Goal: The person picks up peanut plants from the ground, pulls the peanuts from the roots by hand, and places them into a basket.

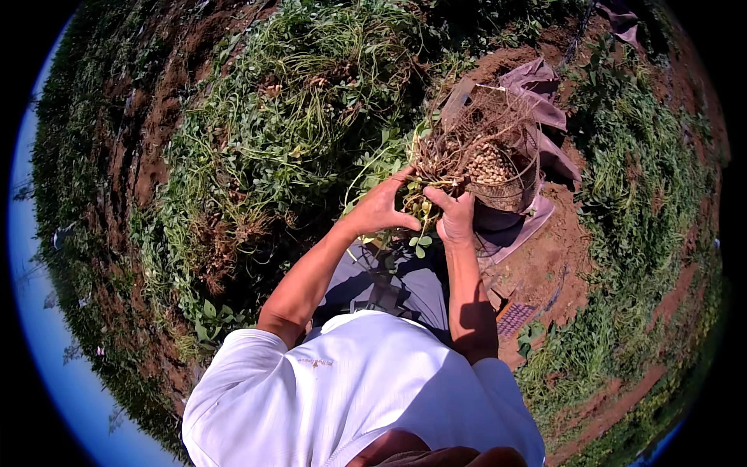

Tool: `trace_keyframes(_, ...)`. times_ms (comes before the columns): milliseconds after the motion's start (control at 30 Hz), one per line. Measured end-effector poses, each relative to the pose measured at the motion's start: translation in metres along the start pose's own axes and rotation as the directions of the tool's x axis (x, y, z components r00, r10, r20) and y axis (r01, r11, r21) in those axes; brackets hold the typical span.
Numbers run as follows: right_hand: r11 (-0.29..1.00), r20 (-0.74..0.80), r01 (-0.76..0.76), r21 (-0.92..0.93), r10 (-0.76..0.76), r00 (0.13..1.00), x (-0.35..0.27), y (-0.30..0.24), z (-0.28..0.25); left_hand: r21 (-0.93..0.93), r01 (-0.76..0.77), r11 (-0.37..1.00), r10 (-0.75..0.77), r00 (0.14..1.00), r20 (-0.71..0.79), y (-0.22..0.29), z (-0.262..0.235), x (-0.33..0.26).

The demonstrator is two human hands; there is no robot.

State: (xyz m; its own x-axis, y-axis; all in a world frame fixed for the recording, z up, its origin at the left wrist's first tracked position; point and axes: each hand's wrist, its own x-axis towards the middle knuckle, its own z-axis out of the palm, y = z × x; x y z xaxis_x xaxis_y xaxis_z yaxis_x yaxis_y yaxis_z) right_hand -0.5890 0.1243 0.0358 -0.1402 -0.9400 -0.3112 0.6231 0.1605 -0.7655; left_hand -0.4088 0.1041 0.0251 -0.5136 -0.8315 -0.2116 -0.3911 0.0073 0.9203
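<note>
The plant bunch [437,159] slants up and rightward from between the left hand [381,208], fingers partly spread, and right hand [457,218], fingers curled, both holds unclear, toward the peanuts' [490,165] basket [507,202], nearer the right.

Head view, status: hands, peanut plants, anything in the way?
Left hand and right hand at the peanut plants, full grip hidden. Peanuts in basket just beyond right hand. Tangled roots partly over basket.

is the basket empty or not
Not empty: peanuts show inside the basket. How full it is, I cannot tell; roots partly cover it.
</note>
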Motion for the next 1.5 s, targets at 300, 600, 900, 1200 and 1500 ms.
trace_keyframes(300, 0.924, 0.425, -0.004, -0.381, 0.179, 0.888, -0.029, 0.035, 0.039, -0.528, -0.075, 0.846, -0.129, 0.932, -0.339, 0.011, -0.145, -0.068)
trace_keyframes(600, 0.852, 0.543, 0.019, -0.523, 0.316, 0.778, -0.033, 0.039, 0.084, 0.106, -0.271, 0.957, 0.261, 0.96, 0.105, 0.024, -0.164, -0.073)
trace_keyframes(900, 0.925, 0.387, -0.116, -0.363, 0.263, 0.884, -0.041, 0.043, 0.093, -0.771, 0.167, 0.615, -0.305, 0.952, -0.037, 0.018, -0.133, -0.059)
trace_keyframes(1200, 0.972, 0.088, -0.035, -0.234, 0.057, 0.994, -0.063, 0.024, 0.035, -0.412, -0.013, 0.911, -0.261, 0.756, -0.601, 0.013, -0.132, 0.067)
trace_keyframes(1500, 0.997, -0.001, 0.051, -0.064, -0.051, 0.999, -0.042, 0.0, 0.002, 0.143, -0.098, 0.985, 0.093, 0.995, 0.047, 0.029, -0.074, 0.124)
